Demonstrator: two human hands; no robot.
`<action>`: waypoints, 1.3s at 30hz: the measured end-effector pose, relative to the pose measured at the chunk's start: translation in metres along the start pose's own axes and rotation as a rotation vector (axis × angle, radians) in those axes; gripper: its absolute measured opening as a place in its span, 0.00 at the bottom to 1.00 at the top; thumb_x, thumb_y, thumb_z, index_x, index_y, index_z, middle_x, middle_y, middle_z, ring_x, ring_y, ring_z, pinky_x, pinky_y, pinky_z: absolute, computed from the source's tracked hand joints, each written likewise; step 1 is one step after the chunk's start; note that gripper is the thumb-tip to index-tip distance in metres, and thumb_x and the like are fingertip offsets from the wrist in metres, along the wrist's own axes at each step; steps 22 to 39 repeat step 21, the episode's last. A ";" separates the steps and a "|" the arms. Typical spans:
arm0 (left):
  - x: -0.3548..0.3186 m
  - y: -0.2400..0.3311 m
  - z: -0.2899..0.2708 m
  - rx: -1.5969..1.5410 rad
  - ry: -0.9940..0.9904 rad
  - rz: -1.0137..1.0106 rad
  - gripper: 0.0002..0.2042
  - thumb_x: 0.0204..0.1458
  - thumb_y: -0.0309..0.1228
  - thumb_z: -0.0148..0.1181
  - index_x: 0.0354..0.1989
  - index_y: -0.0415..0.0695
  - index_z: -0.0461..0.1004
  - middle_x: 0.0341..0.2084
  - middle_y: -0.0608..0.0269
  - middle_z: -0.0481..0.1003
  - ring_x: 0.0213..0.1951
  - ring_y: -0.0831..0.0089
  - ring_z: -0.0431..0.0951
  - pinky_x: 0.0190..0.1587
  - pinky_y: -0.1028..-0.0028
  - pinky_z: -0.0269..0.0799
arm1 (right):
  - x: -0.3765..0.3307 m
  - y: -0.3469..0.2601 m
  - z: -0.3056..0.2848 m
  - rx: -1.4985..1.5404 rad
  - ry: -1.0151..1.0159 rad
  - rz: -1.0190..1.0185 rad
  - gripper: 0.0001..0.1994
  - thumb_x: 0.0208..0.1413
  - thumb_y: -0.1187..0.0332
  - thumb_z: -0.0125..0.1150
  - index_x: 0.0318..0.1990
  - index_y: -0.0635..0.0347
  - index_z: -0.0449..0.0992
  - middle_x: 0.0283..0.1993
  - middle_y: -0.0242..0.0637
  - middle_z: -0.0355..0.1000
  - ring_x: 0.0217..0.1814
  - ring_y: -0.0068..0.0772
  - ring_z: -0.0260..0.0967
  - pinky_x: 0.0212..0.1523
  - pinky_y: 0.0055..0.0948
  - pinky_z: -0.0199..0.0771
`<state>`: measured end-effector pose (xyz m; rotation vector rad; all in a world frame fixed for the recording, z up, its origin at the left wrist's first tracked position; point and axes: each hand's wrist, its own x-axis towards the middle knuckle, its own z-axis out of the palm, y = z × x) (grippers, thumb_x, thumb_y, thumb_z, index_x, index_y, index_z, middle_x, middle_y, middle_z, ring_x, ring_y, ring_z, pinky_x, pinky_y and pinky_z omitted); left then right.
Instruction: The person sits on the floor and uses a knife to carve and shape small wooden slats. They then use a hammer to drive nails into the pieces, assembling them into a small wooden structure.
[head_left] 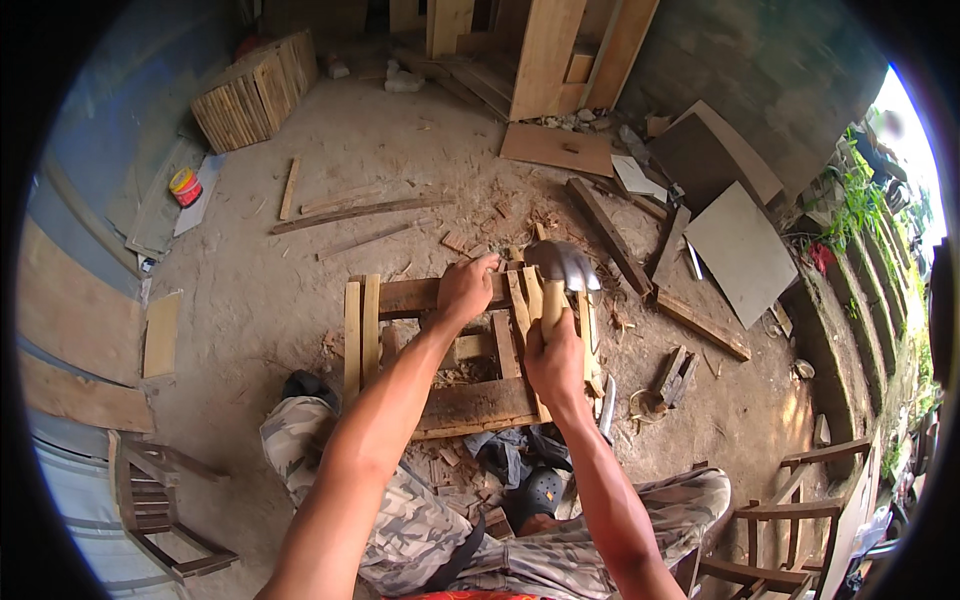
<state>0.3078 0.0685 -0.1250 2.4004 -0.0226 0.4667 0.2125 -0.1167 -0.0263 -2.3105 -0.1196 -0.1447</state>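
Note:
My right hand [556,355] is wrapped round the pale wooden handle of a claw hammer [568,266], whose dark metal head is raised over the right side of a low wooden frame [475,405]. At the far crosspiece of that frame, my left hand [466,290] is closed, thumb and fingertips together. What those fingertips hold, if anything, is too small to make out. Pale upright slats [371,325] run along the frame's left side. More thin strips [518,315] lie beside the hammer on the right.
Loose boards [610,237] and flat panels [740,255] lie across the ground to the right. A stack of wood pieces [255,90] and a red-yellow tub [186,187] stand at far left. Wooden chair-like frames [165,510] are at both sides. A blade [608,405] shows beside the frame.

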 end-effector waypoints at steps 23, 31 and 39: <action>0.003 0.001 -0.004 -0.088 0.018 -0.039 0.19 0.59 0.23 0.50 0.59 0.47 0.68 0.49 0.60 0.82 0.42 0.54 0.84 0.45 0.59 0.79 | -0.006 -0.014 0.003 0.088 0.049 -0.070 0.12 0.59 0.71 0.56 0.41 0.71 0.63 0.29 0.67 0.75 0.34 0.74 0.75 0.35 0.59 0.77; 0.003 0.001 -0.004 -0.088 0.018 -0.039 0.19 0.59 0.23 0.50 0.59 0.47 0.68 0.49 0.60 0.82 0.42 0.54 0.84 0.45 0.59 0.79 | -0.006 -0.014 0.003 0.088 0.049 -0.070 0.12 0.59 0.71 0.56 0.41 0.71 0.63 0.29 0.67 0.75 0.34 0.74 0.75 0.35 0.59 0.77; 0.003 0.001 -0.004 -0.088 0.018 -0.039 0.19 0.59 0.23 0.50 0.59 0.47 0.68 0.49 0.60 0.82 0.42 0.54 0.84 0.45 0.59 0.79 | -0.006 -0.014 0.003 0.088 0.049 -0.070 0.12 0.59 0.71 0.56 0.41 0.71 0.63 0.29 0.67 0.75 0.34 0.74 0.75 0.35 0.59 0.77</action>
